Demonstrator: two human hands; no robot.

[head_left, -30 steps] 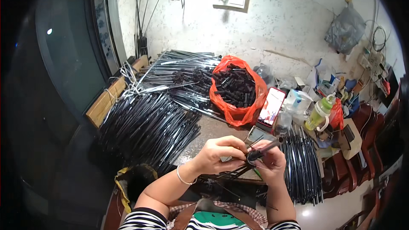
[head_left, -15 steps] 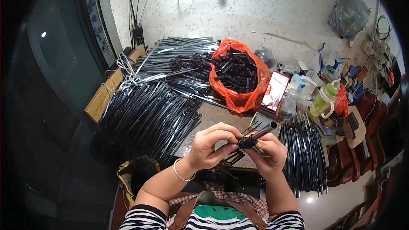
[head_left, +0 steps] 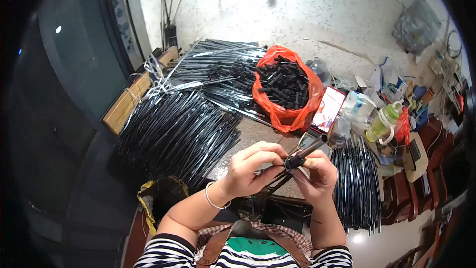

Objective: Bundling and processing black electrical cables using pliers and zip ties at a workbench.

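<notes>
Both hands, left hand (head_left: 248, 166) and right hand (head_left: 317, 176), pinch one thin, stiff, light-looking black plastic rod (head_left: 302, 155) near its connector end, fingers closed narrowly around it.

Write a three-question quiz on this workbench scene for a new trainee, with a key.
1. True or false: both hands are closed on one thin black rod.
2. What holds the heap of short black fittings? A) a wooden crate B) an orange plastic bag C) a metal bucket
3. Fill in: the red-cased phone lies just to the ______ of that bag, in the picture.

Key
1. True: the left hand and right hand pinch it together above the table.
2. B: the orange plastic bag.
3. Right: the phone lies beside the bag, near a green bottle.
</notes>
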